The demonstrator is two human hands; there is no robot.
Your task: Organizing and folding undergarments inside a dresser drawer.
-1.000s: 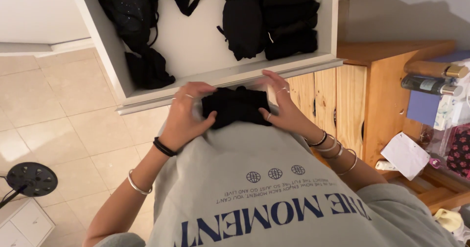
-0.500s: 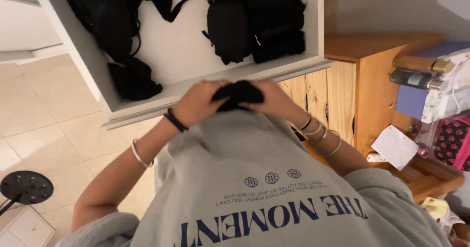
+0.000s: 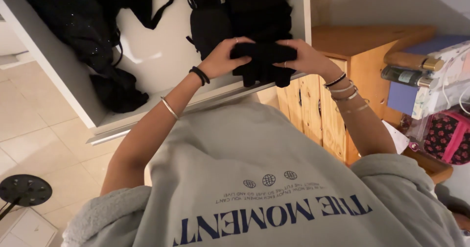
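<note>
- a person's left hand (image 3: 221, 57) and right hand (image 3: 304, 56) hold a folded black garment (image 3: 263, 61) between them, just above the front edge of an open white drawer (image 3: 161, 56).
- the left hand is curled closed on the garment's left end, fingers wrapped over the top; a ring shows on one finger, with a dark band and a thin metal bangle on the wrist and forearm.
- the right hand is likewise closed on the right end, thumb and fingers pinching the fabric; several bangles sit on that wrist.
- the garment hangs slightly below both hands, its lower edge overlapping the drawer's front rim.
- inside the drawer, a stack of folded black clothes (image 3: 235, 7) lies just behind the held piece; loose black items (image 3: 83, 26) are heaped at the left side.
- a wooden cabinet (image 3: 342, 80) stands to the right of the drawer, with bottles (image 3: 406, 68) lying beside it.
- a grey printed top (image 3: 264, 178) fills the foreground, above a tiled floor (image 3: 29, 114).
</note>
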